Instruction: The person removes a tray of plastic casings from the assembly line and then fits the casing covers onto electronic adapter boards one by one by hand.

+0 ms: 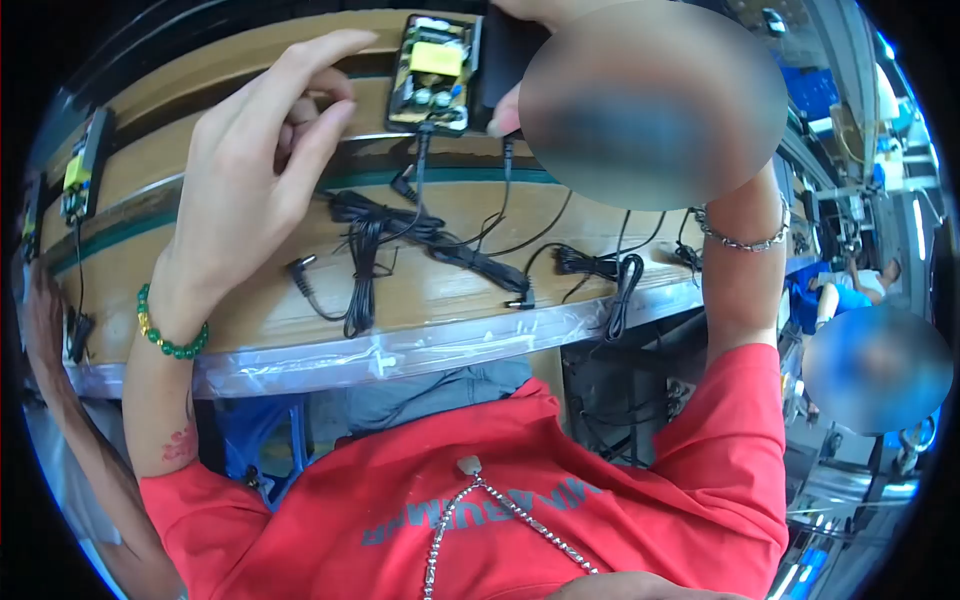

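Note:
My left hand (250, 165), with a green bead bracelet at the wrist, hangs over the bench. Its index finger and thumb are apart with nothing between them. Just right of its fingertips lies an open power adapter (436, 75), its yellow transformer and circuit board showing in a black case. My right hand (640, 100), mostly covered by a blur, has its thumb and fingers around a black adapter case (500, 62) beside the open one. Black cords (365, 250) in tied bundles with barrel plugs lie on the bench below.
The brown bench (270, 330) has a plastic-wrapped front edge (400, 357). Another open adapter (78, 180) stands at the left, near a co-worker's hand (45, 310). More cord bundles (610, 270) reach the edge at right. Another person (860, 285) sits in the background.

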Demonstrator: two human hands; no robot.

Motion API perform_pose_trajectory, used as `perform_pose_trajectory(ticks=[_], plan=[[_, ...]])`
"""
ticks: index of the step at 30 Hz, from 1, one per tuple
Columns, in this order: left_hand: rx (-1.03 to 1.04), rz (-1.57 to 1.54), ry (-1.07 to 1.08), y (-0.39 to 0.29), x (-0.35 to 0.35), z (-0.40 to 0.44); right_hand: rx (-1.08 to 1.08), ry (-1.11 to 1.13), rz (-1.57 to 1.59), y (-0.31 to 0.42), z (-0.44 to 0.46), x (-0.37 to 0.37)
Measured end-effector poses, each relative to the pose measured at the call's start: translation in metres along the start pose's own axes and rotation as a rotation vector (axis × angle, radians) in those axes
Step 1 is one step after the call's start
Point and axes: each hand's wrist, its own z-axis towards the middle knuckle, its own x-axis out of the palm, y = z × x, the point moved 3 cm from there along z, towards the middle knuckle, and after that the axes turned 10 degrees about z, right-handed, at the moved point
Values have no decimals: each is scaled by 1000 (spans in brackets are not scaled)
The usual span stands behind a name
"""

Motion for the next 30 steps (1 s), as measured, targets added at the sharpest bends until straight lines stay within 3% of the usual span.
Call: perform_pose_trajectory(ticks=[1, 3, 5, 8, 9, 11, 13, 14, 15, 17, 18, 21, 25, 27, 30], plan=[[-27, 16, 3, 0, 0, 1, 40, 43, -31, 4, 2, -3], [-46, 32, 25, -2, -1, 1, -246, -126, -64, -2, 5, 8], [17, -12, -58, 0, 1, 3, -318, -276, -12, -29, 12, 33], [-41, -15, -13, -1, -2, 1, -371, -356, -2, -40, 12, 48], [-72, -21, 16, -4, -2, 1, -480, -515, -16, -49, 12, 57], [-67, -24, 8, -10, -3, 2, -578, -640, 244, -52, 9, 47], [-100, -45, 48, -12, -5, 2, -325, -1023, 419, -71, -11, 16], [-113, -19, 62, -16, -10, 1, -184, -1322, 426, -101, -10, 12], [-105, -8, 75, -19, -10, 2, 109, -1473, 289, -119, -13, 9], [-27, -51, 16, -9, -1, -1, 632, -1584, -39, -168, 0, 19], [-16, -64, 6, -8, 3, -2, 644, -1542, 112, -181, 1, 21], [-102, 6, 54, -6, 1, -4, 501, -1429, 421, -191, -7, 27], [-129, 47, 79, -5, 3, -5, 363, -1423, 426, -193, -19, 29], [-139, 57, 60, -1, 3, -6, 25, -1606, 336, -178, -29, 33], [-95, 18, 54, -1, 2, -7, -231, -1615, 271, -134, -60, 44]])
